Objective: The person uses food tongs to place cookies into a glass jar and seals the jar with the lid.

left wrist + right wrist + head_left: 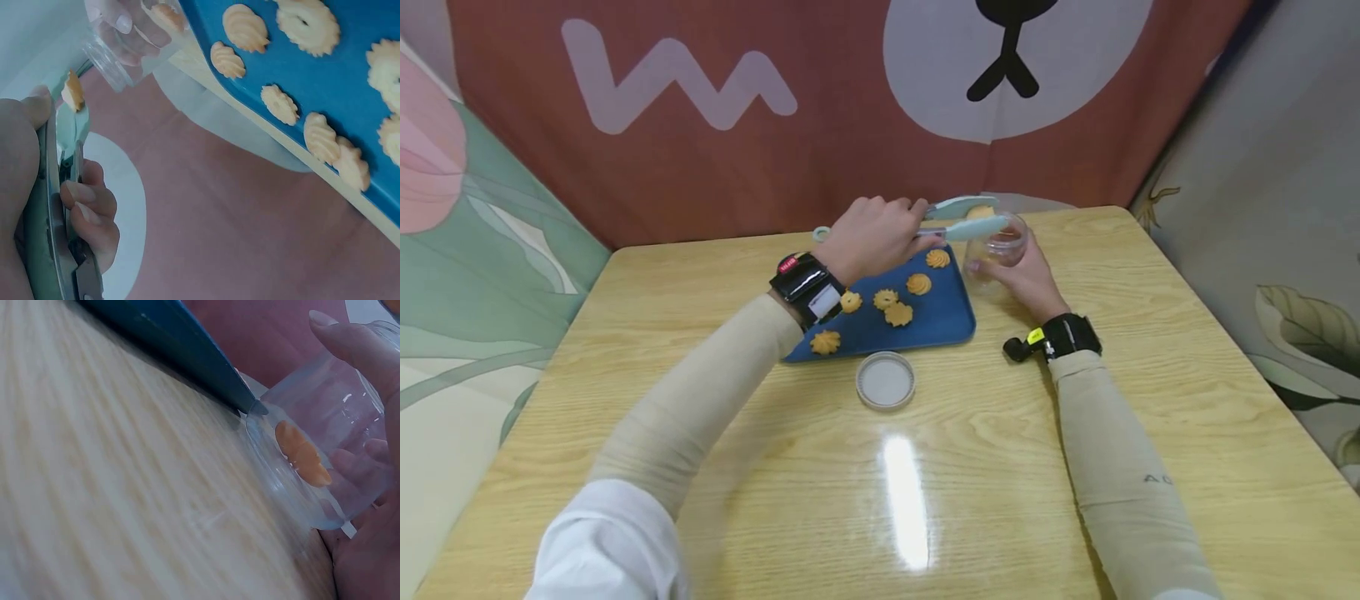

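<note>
Your left hand [872, 237] grips a pair of tongs [976, 229], fingers curled round the handles; the mint-coloured tips pinch 1 cookie [73, 92] just beside the mouth of a clear jar [987, 252]. Whether that cookie touches the rim, cannot tell. Your right hand [1028, 277] grasps the jar, thumb on the near side, fingers round the far side; 1 more cookie [302, 455] shows inside, near the base. Jar stands off the right side of a blue tray [942, 312]; whether its base rests on the table, cannot tell. Tray bears scattered cookies [918, 284], at least 6 visible from the head view, 2 of them close together near the middle, 1 by the near left edge; your left hand and wrist hide part of it. Round lid [886, 381] lies flat on the wood-grain table [985, 442], right at the tray's near edge. Black straps [808, 287] on both your wrists, beige sleeves [715, 392] on both forearms. Behind the table, a reddish-brown cloth [842, 158] with a pale zigzag and part of a cartoon muzzle. Bright reflection on the tabletop nearer you.
</note>
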Demonstrator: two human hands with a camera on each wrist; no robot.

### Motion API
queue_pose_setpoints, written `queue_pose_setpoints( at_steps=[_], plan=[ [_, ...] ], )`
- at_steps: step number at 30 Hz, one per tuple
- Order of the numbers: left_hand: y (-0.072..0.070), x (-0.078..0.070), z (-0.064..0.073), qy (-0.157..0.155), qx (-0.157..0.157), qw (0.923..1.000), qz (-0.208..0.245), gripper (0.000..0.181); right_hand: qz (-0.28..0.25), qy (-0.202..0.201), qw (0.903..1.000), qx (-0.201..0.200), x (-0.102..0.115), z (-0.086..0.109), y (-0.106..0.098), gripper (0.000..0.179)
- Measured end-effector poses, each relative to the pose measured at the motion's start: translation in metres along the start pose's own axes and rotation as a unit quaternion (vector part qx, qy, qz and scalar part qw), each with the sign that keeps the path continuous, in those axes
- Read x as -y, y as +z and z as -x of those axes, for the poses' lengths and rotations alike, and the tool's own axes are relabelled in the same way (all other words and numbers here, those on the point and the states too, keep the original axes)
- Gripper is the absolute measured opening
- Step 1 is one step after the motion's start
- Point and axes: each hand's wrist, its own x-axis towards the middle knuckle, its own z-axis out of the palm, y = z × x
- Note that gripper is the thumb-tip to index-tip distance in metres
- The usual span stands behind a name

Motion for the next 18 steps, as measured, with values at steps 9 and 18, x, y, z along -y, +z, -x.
queue_pose_setpoints(
  at_steps=[9, 18],
  plan=[
    [0.005, -0.007, -0.011, -0.012, 0.020, 0.9996, 0.014, 0.061, -0.013, 0.015, 0.9998, 0.002, -0.017, -0.005, 0.001, 0.088],
    [0.009, -0.013, -0.021, -0.020, 0.029, 0.9991, 0.025, 0.061, 0.008, 0.027, 0.9996, -0.008, -0.027, -0.009, -0.003, 0.088]
  ],
)
